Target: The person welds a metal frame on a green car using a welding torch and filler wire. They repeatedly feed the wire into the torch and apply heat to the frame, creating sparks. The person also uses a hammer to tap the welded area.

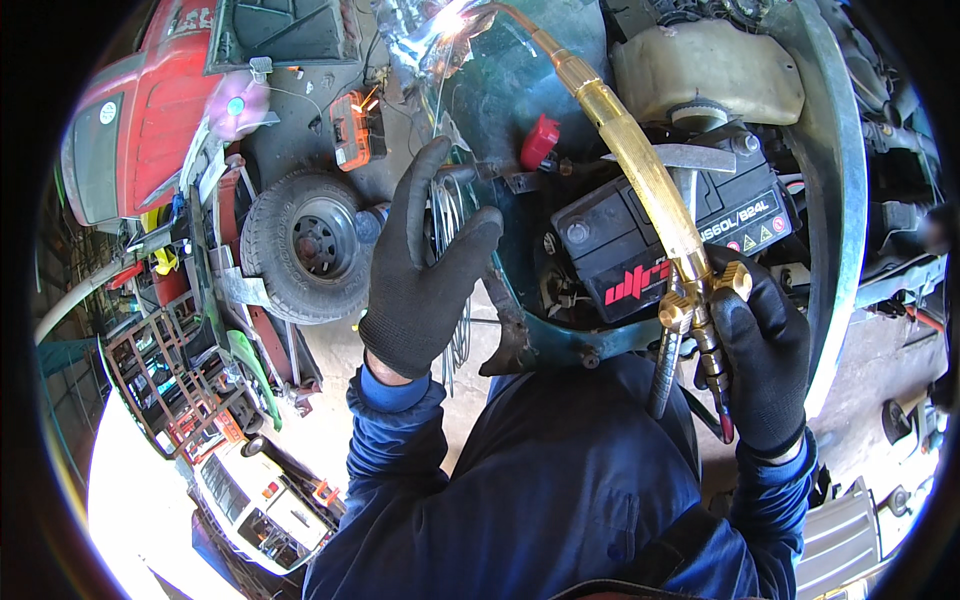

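My right hand, in a black glove, is wrapped round the valve end of a brass gas welding torch. Its curved tip reaches up to a bright glare over a greenish metal panel. My black-gloved left hand is raised at centre left, index finger stretched upward and thumb apart. A coil of thin wire passes behind the thumb and appears held in that hand. One thin strand rises from near the index fingertip toward the glare. The remaining left fingers are hidden.
Under the torch lie a car battery and a hammer. A whitish plastic tank and a red plastic piece are beyond. At left are a wheel, an orange toolbox, a fan and a red vehicle.
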{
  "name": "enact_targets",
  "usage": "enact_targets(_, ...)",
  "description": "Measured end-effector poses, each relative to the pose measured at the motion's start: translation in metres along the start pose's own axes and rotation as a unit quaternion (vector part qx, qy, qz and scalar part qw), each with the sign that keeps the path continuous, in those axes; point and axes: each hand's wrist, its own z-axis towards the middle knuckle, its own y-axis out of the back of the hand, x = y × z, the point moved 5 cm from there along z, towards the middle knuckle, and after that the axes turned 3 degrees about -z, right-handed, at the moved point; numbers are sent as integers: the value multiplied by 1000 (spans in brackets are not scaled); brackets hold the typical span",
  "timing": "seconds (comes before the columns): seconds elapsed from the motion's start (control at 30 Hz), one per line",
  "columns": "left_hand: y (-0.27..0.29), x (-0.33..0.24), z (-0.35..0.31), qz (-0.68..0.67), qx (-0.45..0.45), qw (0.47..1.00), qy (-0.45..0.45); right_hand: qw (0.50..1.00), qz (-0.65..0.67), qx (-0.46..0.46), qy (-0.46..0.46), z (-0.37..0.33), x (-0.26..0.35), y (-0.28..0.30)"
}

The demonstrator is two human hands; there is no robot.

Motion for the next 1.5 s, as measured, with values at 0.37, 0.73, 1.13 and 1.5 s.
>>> enact_targets(0.37,1,3,1,-9,-5,1000,0,999,4,1,-41,-1,-1,0)
enact_targets(0.73,1,3,0,-5,0,1000,-3,1000,27,0,8,0,0,-4)
enact_targets(1.13,2,5,0,-1,-13,1000,-6,999,28,5,-42,-3,2,-3)
enact_targets(1.5,1,2,-2,0,-11,1000,5,999,-8,-1,-46,-3,1,-2)
